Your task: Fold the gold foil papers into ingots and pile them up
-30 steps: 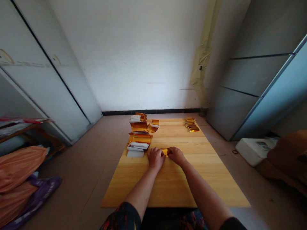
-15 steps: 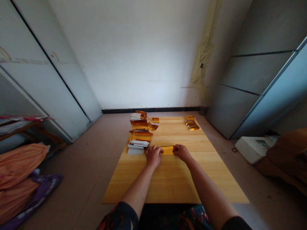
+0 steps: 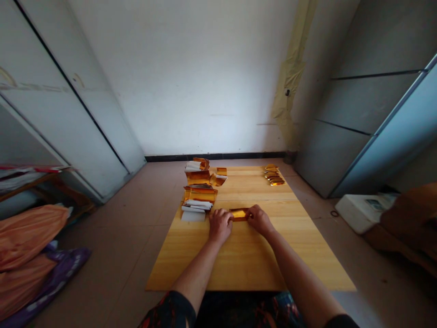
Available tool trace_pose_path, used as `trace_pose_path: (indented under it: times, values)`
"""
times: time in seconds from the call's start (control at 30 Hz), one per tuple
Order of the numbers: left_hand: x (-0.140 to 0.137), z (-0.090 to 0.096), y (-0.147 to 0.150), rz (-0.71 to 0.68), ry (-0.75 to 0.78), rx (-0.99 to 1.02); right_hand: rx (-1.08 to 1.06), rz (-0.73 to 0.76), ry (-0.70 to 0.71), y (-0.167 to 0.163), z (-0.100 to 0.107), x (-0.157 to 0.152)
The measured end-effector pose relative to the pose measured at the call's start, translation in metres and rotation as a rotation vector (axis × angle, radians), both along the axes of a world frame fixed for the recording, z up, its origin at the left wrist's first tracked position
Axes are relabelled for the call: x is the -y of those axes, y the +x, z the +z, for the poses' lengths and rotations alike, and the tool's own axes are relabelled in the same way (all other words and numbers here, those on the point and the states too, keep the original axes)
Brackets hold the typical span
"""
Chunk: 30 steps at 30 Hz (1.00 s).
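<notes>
Counts: 1 wooden surface (image 3: 249,264). 2 hands on it, left hand (image 3: 220,225) and right hand (image 3: 260,220). 1 gold foil strip (image 3: 239,213) between them. 3 stacks of gold-and-white paper (image 3: 199,197) at far left, roughly; edges blur together. 1 cluster of folded gold pieces (image 3: 273,175) far right, about 4–5, too small to count exactly.

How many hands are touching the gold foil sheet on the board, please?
2: the left hand holds the gold foil sheet at its left end, the right hand at its right end, over the wooden board.
</notes>
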<state>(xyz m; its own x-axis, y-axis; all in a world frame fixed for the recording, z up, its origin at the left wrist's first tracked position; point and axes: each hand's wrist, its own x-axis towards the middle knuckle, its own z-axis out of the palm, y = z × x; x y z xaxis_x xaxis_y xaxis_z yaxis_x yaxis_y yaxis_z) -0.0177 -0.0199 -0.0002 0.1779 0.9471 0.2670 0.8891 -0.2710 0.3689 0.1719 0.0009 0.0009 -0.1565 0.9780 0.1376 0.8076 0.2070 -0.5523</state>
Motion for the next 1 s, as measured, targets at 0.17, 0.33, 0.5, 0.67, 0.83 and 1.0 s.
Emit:
trace_pose_path:
  times: [0.17,0.33,0.5,0.67,0.83,1.0]
  values:
    - [0.002,-0.001,-0.002,-0.035,0.051,0.027,0.042,0.010,0.063,0.000,0.005,0.016]
    - [0.001,-0.004,0.000,-0.059,0.081,0.073,0.143,0.043,0.020,0.003,0.016,0.030]
    - [-0.002,-0.009,0.001,-0.046,0.090,0.063,-0.019,-0.017,0.094,0.011,0.010,0.024]
    - [-0.003,-0.008,0.001,-0.039,0.102,0.078,-0.135,-0.130,0.286,0.014,-0.001,0.012]
    - [-0.002,-0.010,0.002,0.011,0.167,0.112,-0.115,-0.018,0.383,0.013,0.000,0.013]
    - [-0.003,-0.015,0.003,0.021,0.211,0.118,-0.032,0.045,0.349,0.013,0.001,0.016]
